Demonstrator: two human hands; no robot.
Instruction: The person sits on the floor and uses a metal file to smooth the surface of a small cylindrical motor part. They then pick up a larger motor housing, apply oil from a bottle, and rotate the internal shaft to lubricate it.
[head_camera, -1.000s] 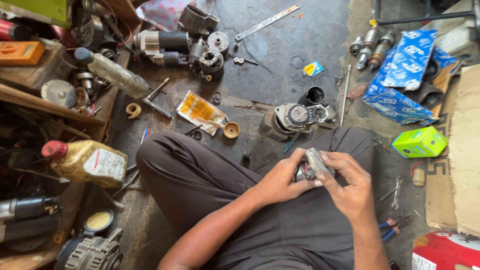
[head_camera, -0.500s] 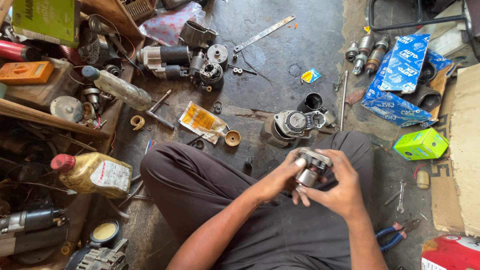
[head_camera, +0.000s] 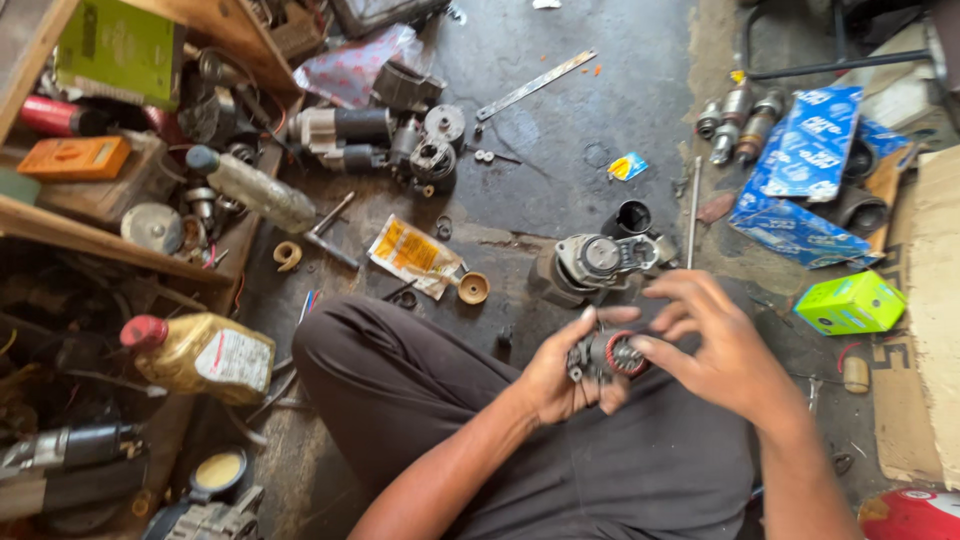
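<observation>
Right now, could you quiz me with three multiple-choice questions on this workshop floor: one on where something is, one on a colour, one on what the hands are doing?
1. Where does the small green box lie?
A. on the floor by the right hand
B. on the person's lap
C. on the wooden shelf

2. What colour is the cap of the yellow oil bottle?
A. blue
B. red
C. white

3. How is the small motor part held?
A. lying loose on the floor
B. gripped in the left hand, right hand fingertips at its end
C. clamped in a vice

Answers: 1 A, it sits on the floor beyond the right hand. 2 B, the cap shows red. 3 B, left fingers wrap it.
</observation>
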